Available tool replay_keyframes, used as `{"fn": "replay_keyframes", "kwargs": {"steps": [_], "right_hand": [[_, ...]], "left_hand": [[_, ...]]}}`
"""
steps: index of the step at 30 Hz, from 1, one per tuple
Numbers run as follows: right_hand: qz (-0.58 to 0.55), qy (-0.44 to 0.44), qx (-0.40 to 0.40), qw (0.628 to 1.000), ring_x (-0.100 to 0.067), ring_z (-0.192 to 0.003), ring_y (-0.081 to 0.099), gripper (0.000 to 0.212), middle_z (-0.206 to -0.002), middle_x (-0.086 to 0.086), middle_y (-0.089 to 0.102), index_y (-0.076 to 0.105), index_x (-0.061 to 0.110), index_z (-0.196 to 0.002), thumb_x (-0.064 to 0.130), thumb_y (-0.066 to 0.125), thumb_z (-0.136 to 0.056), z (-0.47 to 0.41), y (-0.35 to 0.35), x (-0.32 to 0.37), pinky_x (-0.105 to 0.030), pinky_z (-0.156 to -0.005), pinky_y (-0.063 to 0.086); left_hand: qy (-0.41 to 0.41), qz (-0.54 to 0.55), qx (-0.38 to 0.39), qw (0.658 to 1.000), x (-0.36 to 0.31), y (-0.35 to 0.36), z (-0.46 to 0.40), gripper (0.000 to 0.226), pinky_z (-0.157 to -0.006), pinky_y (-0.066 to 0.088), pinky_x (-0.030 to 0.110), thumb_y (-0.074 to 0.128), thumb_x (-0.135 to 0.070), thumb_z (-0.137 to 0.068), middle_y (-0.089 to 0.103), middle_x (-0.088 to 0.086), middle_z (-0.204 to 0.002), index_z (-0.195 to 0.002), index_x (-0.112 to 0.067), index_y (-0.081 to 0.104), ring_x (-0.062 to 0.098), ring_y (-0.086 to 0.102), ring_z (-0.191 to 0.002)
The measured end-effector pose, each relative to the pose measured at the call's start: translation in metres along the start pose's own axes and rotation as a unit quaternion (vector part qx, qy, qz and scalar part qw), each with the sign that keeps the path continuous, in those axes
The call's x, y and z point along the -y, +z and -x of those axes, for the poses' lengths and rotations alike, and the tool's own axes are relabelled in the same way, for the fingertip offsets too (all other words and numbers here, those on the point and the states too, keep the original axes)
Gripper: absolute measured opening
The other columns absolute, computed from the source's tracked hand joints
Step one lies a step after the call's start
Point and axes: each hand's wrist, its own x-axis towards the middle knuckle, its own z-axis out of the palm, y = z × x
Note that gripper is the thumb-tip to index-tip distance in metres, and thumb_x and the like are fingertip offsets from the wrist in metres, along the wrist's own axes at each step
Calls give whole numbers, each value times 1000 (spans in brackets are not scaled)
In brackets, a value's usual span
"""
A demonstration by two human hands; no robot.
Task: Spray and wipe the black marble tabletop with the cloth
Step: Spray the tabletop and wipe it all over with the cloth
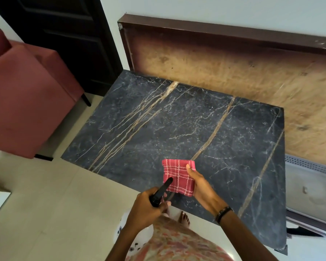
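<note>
The black marble tabletop (177, 129) with tan and white veins fills the middle of the view. My right hand (201, 187) holds a folded red checked cloth (177, 176) flat above the table's near edge, thumb on top. My left hand (145, 206) grips a spray bottle with a black nozzle (161, 193); the nozzle points at the cloth and overlaps its lower left corner. The bottle's body is hidden under my hand.
A red upholstered chair (21, 102) stands left of the table. A wooden board in a dark frame (233, 72) leans on the wall behind it. A grey metal appliance (309, 187) lies at the right. A dark door (64, 34) is at the back left. Pale floor tiles surround my bare foot (183, 218).
</note>
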Motion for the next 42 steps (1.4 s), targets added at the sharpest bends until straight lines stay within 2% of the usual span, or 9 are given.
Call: {"fn": "replay_keyframes", "kwargs": {"steps": [4, 10, 15, 27, 33, 36, 39, 41, 42], "right_hand": [[-72, 18, -14, 997, -23, -105, 68, 44, -114, -8, 71, 58, 17, -120, 45, 54, -86, -13, 18, 7, -31, -72, 59], [-86, 25, -18, 996, -23, -103, 68, 43, -111, -9, 72, 58, 17, -118, 45, 53, -86, -44, 58, 13, -32, -71, 59], [-94, 31, -19, 995, -23, -100, 69, 40, -110, -10, 72, 61, 16, -116, 45, 47, -92, -73, 110, 8, -31, -70, 59], [-107, 30, -19, 994, -23, -101, 69, 38, -109, -9, 73, 60, 16, -116, 42, 42, -96, -119, 184, 0, -31, -71, 59], [-101, 35, -36, 994, -21, -96, 71, 34, -104, -8, 74, 61, 16, -112, 40, 42, -97, -124, 185, -3, -29, -68, 59], [-61, 49, -48, 996, -19, -92, 72, 34, -100, -5, 75, 61, 18, -113, 42, 46, -95, -126, 186, -3, -29, -67, 59], [61, -21, -45, 997, -12, -93, 71, 46, -110, 1, 73, 57, 27, -124, 52, 51, -87, -141, 200, -4, -22, -71, 56], [246, -148, -32, 957, -4, -89, 68, 48, -124, 6, 65, 49, 33, -135, 51, 49, -90, -154, 215, -9, -19, -75, 53], [368, -212, -17, 905, -7, -96, 65, 48, -132, 7, 59, 43, 31, -141, 45, 46, -95, -162, 220, -16, -25, -81, 54]], "left_hand": [[-39, -29, -15, 999, 6, -10, -5, 14, -82, 55, 38, 75, -32, -76, 71, -5, -81, -75, -33, 61, 20, 67, -81], [-34, -13, -8, 999, 12, -60, -30, 16, -86, 55, 40, 76, -34, -75, 71, -5, -84, -80, -31, 61, 20, 67, -84], [9, -26, -10, 1000, 14, -115, -59, 20, -66, 48, 26, 75, -36, -76, 61, -18, -72, -72, -39, 56, 15, 62, -75], [5, -81, 4, 997, 36, -190, -87, 29, -86, 53, 41, 71, -38, -78, 69, -3, -98, -103, -27, 62, 22, 64, -93], [-17, -93, -37, 995, 47, -191, -82, 25, -77, 52, 36, 70, -39, -79, 70, -1, -90, -99, -24, 65, 23, 65, -84], [-29, 40, -23, 999, 50, -196, -81, 12, -71, 51, 28, 77, -23, -76, 69, -8, -71, -80, -23, 66, 11, 64, -71], [-58, 175, -98, 978, 60, -208, -78, 15, -68, 48, 18, 77, -12, -75, 72, -9, -70, -87, -17, 71, 1, 62, -58], [-57, 204, -153, 965, 68, -218, -76, 15, -63, 46, 17, 74, -14, -77, 71, -11, -71, -92, -15, 71, -2, 58, -54], [-53, 206, -175, 961, 71, -223, -75, 14, -62, 46, 17, 73, -16, -78, 71, -12, -73, -92, -17, 70, -2, 57, -54]]}}
